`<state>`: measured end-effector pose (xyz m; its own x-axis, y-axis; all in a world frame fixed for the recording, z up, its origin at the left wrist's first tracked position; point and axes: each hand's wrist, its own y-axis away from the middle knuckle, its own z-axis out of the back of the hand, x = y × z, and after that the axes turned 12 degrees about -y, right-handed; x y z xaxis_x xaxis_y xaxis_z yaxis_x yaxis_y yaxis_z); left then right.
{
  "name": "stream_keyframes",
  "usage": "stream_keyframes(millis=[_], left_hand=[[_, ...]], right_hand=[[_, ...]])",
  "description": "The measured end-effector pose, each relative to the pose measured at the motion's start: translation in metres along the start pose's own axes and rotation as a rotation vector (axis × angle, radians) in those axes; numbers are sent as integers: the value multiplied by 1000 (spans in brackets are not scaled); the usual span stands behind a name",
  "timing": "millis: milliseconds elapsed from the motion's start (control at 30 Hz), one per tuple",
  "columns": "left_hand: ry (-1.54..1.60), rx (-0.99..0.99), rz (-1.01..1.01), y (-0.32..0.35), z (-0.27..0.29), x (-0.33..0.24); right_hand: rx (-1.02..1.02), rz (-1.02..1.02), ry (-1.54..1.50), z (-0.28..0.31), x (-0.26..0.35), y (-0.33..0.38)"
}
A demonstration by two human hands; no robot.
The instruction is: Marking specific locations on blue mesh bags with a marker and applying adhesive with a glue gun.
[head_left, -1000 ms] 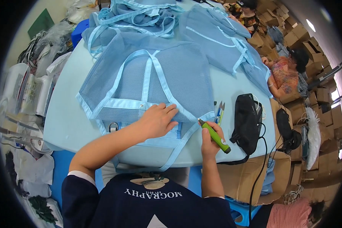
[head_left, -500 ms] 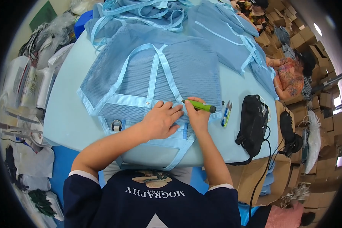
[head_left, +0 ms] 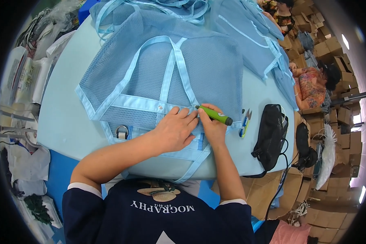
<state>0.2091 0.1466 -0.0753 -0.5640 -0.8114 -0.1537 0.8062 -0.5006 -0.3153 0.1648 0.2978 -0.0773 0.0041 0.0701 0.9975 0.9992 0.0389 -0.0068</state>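
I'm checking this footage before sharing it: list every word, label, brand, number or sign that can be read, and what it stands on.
Navy shirt: white lettering, upside down; legible, but I won't transcribe it.
Green pen-like tool in the right hand: pale marking, too small to read.
Wrapped roll at the far left: printing too small to read.

A workshop; piled cardboard boxes (head_left: pixel 327 219); mesh goods (head_left: pixel 215 61) spread on 1 large table (head_left: pixel 67 110)

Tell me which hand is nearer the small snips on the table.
Right. The right hand, gripping the green pen-like tool, is just left of the snips, apart from them; the left hand lies farther left, on the blue mesh piece.
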Motion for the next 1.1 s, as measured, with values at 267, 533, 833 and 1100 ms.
stream_keyframes(millis=[267, 533, 833, 1100], left_hand=[[0, -47, 3, -1, 0, 0], [9, -9, 24, -1, 1, -1], [11, -38, 40, -2, -2, -2], [17, -22, 44, -4, 0, -1]], right_hand=[[-4, -40, 73, 2, 3, -3], [19, -1, 176, 2, 7, -11], [28, 149, 198, -1, -2, -24], [53, 127, 213, 2, -4, -28]])
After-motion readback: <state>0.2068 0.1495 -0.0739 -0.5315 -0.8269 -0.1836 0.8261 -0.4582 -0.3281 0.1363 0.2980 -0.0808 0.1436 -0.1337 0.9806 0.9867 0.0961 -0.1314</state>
